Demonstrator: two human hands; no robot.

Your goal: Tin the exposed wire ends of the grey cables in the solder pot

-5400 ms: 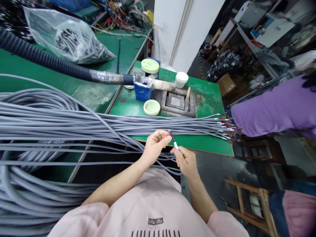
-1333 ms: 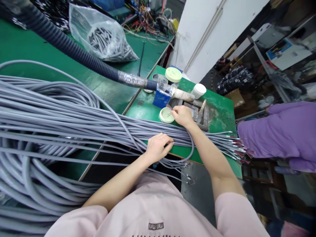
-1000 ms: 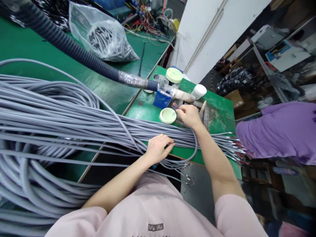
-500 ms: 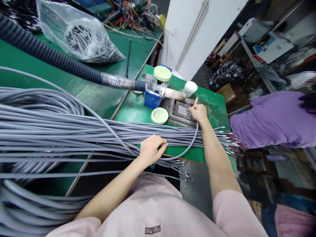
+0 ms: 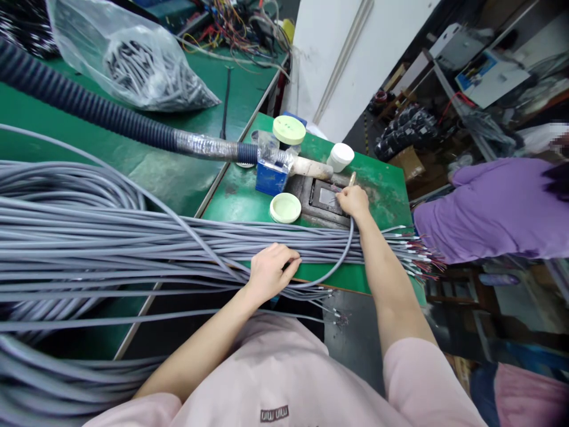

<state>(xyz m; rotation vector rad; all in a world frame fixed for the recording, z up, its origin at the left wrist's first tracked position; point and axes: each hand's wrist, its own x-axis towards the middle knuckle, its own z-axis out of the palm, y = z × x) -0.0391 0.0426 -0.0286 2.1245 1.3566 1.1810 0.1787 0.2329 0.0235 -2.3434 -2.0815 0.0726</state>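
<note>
At square tray (image 5: 304, 198) | grey cable (image 5: 351, 232) pinched in right hand (image 5: 354, 200), looping toward left hand (image 5: 270, 270) | latter half-curled on bundle (image 5: 222, 236), hold unclear

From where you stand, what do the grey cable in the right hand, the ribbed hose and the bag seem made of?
Grey cable: probably a plastic or rubbery sheath, smooth and satin, bending in an even curve.
Ribbed hose: likely plastic, dark with slight sheen, given its corrugations.
Bag: apparently thin plastic film, glossy, creased and see-through.
</note>
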